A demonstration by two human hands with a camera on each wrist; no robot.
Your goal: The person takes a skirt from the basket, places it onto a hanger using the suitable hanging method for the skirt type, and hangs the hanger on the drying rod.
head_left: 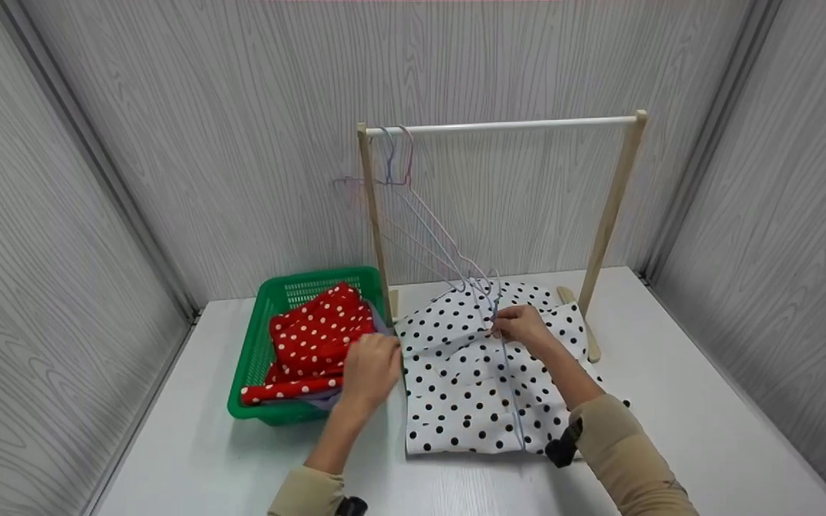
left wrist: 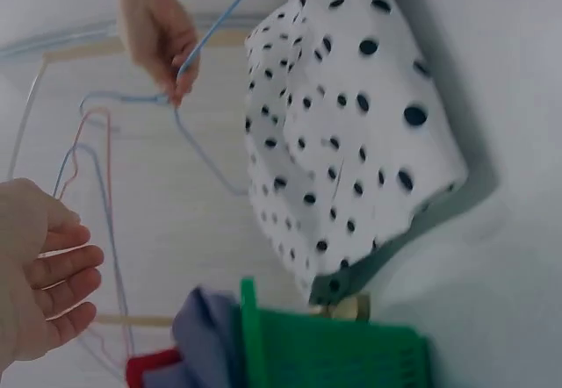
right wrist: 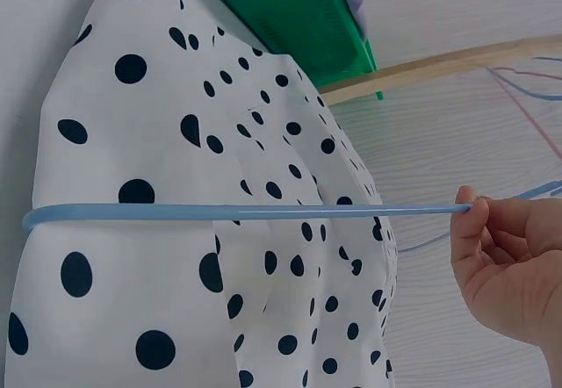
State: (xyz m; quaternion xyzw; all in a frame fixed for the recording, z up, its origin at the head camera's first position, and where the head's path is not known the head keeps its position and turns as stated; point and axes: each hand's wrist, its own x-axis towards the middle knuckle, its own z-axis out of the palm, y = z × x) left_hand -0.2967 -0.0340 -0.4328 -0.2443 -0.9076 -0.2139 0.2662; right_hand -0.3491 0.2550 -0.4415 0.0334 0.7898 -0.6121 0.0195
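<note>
My right hand (head_left: 524, 328) pinches a light blue clothes hanger (right wrist: 263, 212) between thumb and fingertips. That hanger lies across a white cloth with black dots (head_left: 449, 416), spread on the table below the rack; whether its far arm sits under or inside the cloth is hidden. My left hand (left wrist: 48, 269) holds nothing, its fingers loosely bent and spread apart. In the head view, this left hand appears in front of the right edge of the green basket (head_left: 244, 358), left of the dotted cloth.
Red cloth with white dots (head_left: 320, 330) and some purple cloth (left wrist: 206, 335) lie in the basket. Behind the dotted cloth stands a wooden rack with a white rail (head_left: 506, 125). A blue hanger (head_left: 389, 154) and a pink hanger (head_left: 410, 154) hang at its left end.
</note>
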